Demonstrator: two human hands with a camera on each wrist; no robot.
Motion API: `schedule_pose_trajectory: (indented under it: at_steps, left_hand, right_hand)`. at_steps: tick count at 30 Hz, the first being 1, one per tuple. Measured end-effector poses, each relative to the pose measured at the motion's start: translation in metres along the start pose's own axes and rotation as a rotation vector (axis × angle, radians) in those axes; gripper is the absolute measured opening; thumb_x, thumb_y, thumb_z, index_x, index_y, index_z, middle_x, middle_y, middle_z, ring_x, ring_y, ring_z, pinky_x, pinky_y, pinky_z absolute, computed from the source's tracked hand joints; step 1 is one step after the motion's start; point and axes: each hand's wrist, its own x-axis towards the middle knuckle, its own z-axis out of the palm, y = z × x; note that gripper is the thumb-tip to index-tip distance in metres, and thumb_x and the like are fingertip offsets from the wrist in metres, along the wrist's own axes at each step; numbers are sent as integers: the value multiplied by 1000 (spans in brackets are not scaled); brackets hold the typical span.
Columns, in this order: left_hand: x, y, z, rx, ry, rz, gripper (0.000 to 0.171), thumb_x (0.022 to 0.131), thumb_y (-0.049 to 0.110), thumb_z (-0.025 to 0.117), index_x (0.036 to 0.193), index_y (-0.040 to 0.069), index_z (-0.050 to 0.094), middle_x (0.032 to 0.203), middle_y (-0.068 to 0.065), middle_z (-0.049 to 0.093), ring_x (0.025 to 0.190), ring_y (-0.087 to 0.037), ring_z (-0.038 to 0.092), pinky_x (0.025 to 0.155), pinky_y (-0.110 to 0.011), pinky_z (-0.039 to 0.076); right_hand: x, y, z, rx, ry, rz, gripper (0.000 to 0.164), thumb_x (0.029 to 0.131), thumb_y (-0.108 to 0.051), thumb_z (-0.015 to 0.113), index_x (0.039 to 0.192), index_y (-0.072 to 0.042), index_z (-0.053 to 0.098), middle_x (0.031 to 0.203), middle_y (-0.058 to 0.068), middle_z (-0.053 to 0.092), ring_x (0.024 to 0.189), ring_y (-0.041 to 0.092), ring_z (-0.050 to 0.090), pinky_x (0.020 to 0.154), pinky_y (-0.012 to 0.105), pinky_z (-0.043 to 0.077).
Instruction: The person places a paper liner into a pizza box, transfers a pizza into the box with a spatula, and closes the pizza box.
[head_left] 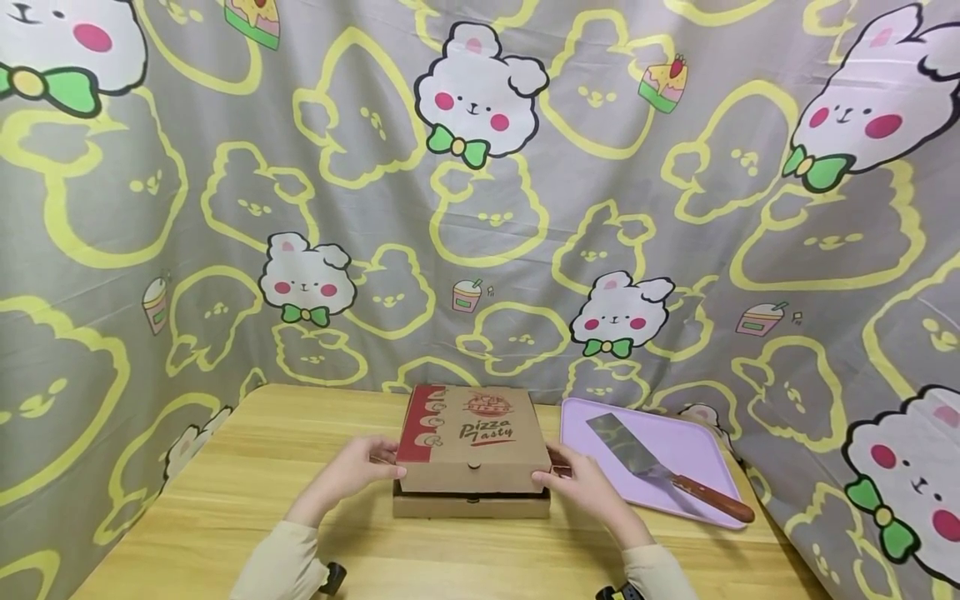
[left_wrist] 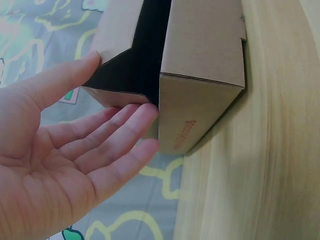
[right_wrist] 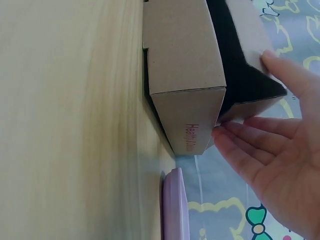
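A brown cardboard pizza box (head_left: 471, 506) with a red strip on top stands on the table, its lid (head_left: 480, 475) raised a little at the front. A dark gap shows between lid and base. My left hand (head_left: 352, 467) holds the lid's left front corner, thumb on the front flap and fingers along the side, as the left wrist view also shows. At the opposite corner my right hand (head_left: 581, 479) grips the lid the same way. In the right wrist view the right thumb (right_wrist: 272, 62) presses the flap's edge. The box's inside is dark and hidden.
To the right lies a light purple tray (head_left: 581, 414). On it rests a broad metal spatula (head_left: 618, 446), its wooden handle (head_left: 712, 497) reaching over the tray's front right edge. A patterned curtain (head_left: 495, 200) hangs close behind the wooden table (head_left: 300, 417).
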Motion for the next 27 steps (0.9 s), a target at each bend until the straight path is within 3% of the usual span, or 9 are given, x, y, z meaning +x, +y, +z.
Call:
schedule_pose_trajectory:
  at_steps: [5,15,22,27]
  left_hand:
    - [-2,-4,2,8,-16,13,54,82,21,77,120,-12,59,102,-15,71,93,-23,66,83,-40,55]
    - [-6,-1,0,55,-49,13,47,84,20,75,118,-9,62,98,-13,71,90,-22,66,77,-35,55]
    - [-15,9,-8,115,22,-46,42,83,21,75,116,-3,64,93,-7,70,88,-20,65,73,-36,54]
    - [-17,15,-12,143,58,-64,29,83,21,75,102,0,66,88,-5,67,83,-16,61,69,-32,51]
  right_hand:
    - [-5,2,-2,-30,3,-16,53,90,-30,70,128,5,58,120,23,67,105,32,68,90,38,56]
    - [-11,-8,-11,-123,-29,-5,49,89,-31,69,123,5,61,106,17,72,93,27,71,83,29,58]
    - [-13,-19,-17,-191,-22,-27,16,89,-24,70,92,-8,69,84,1,72,72,1,61,67,20,53]
    - [-15,-22,-20,-227,-32,-58,14,87,-22,71,79,-13,64,72,-6,65,64,-5,51,59,17,47]
